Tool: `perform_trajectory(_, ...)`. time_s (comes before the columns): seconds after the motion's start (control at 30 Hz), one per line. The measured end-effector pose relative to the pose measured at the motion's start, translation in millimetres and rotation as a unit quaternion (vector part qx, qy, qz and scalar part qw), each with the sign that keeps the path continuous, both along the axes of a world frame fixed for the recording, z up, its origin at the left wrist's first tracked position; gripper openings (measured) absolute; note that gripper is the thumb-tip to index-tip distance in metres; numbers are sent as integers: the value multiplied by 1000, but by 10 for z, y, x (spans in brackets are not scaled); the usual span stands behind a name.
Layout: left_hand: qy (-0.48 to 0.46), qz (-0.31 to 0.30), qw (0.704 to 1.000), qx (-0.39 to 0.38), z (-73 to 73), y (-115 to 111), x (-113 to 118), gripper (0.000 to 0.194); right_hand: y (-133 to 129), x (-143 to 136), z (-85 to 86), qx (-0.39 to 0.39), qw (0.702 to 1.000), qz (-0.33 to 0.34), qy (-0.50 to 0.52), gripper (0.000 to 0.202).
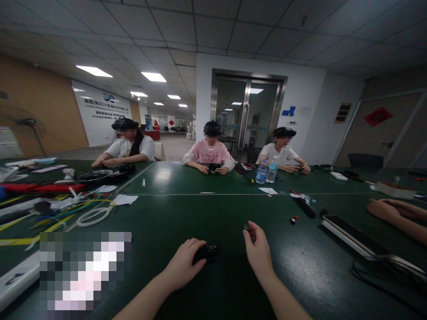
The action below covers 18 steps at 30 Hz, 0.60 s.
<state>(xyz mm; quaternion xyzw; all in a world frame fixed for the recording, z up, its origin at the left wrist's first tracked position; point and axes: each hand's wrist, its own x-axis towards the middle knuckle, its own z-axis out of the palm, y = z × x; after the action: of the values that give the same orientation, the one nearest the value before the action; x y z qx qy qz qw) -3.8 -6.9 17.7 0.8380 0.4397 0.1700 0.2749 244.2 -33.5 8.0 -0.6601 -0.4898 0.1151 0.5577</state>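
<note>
My left hand (186,263) is closed around a small black cylindrical object (211,252) lying on the green tabletop (227,289). Its right end sticks out past my thumb and fingers; the rest is hidden by the hand, and I cannot make out its exact kind. To the right, apart from it, my right hand (259,250) pinches a small dark piece (247,227) between thumb and fingertips. That piece is too small and dark to name.
Cables and a white coil (93,217) lie at left, near a white power strip (20,278). Water bottles (262,172) stand across the table. At right are a phone-like slab (355,238) and another person's hands (387,211). Three people sit opposite.
</note>
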Motion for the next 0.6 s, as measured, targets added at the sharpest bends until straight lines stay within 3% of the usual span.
perform_trajectory(0.23, 0, -3, 1000, -3, 8, 3, -3, 45, -35, -13, 84, 26, 999, 1, -29, 39)
perform_trajectory(0.6, -6, -3, 1000, 4, -19, 13, -3, 45, -25, -40, 17, 23, 999, 23, -28, 35)
